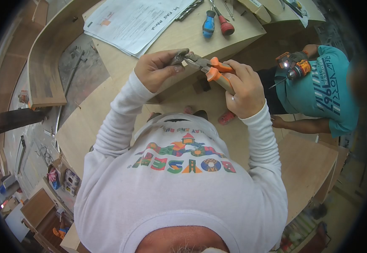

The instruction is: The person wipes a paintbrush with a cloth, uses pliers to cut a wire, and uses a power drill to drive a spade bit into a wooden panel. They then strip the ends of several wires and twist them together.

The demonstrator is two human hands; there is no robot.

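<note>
My left hand (156,69) pinches a small dark grey piece (179,56) between thumb and fingers; its exact kind does not show. From the other side, my right hand (246,90) is wrapped round the handles of orange-handled pliers (214,69). The metal jaws of the pliers point left and meet the end of the grey piece. Both hands are held up in front of my chest, near the edge of a wooden worktop (179,36).
Printed papers (133,23) lie on the worktop beside a blue screwdriver (208,25) and a red screwdriver (225,26). At the right, a person in a teal shirt (326,88) has an orange cordless drill (298,69). A curved wooden panel (48,63) stands at the left.
</note>
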